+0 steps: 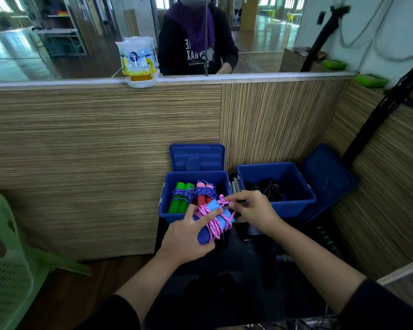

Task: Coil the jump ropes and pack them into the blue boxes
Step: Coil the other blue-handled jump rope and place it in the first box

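My left hand (188,236) grips a blue-handled jump rope (206,234) whose pink cord (212,221) is wound around the two handles. My right hand (250,208) pinches the cord's free end at the top of the bundle. The bundle hovers over the front rim of the left blue box (163,210). Inside that box lie a green-handled rope (180,198) and a red-handled rope (204,192), both wrapped in purple cord. The right blue box (293,207) holds dark ropes (270,188).
Each box has its lid open behind it, the left lid (197,157) upright and the right lid (327,179) leaning on the wood panel. A green plastic chair (7,270) stands at left. Dark gear lies on the floor in front.
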The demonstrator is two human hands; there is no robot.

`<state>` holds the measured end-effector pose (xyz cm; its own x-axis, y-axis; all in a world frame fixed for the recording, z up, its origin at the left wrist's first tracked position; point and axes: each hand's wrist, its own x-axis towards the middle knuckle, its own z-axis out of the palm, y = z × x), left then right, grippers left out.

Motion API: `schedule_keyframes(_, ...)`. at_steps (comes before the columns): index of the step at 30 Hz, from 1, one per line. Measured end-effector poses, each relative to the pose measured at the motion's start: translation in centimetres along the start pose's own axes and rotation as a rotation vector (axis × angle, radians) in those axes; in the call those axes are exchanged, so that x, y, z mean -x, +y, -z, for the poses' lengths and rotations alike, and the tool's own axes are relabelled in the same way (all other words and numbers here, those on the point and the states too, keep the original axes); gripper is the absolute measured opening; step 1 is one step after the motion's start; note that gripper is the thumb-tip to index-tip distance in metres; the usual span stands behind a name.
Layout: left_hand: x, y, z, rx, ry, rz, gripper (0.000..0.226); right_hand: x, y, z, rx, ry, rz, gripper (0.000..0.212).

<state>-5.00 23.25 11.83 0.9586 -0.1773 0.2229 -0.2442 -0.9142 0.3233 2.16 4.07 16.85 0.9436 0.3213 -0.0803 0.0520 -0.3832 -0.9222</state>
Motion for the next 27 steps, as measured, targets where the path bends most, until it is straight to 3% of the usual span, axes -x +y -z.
schedule_keyframes(11,0.1,-0.5,0.8,0.073,0.108,0.023,0.077,0.4,0.1,-0.2,-0.197,0.003,-0.017,0.021)
schedule_keyframes(16,0.4,0.1,1.1,0.196,0.157,-0.074,0.075,0.7,0.2,0.4,-0.352,-0.038,-0.010,0.016)
schedule_keyframes(23,0.4,0.1,1.8,0.252,0.119,-0.118,0.076,0.2,-0.4,1.1,-0.259,-0.059,0.165,0.015)
schedule_keyframes(27,0.5,0.1,1.7,0.250,0.043,-0.137,0.076,-0.2,-0.4,1.2,-0.227,-0.082,0.149,0.015)
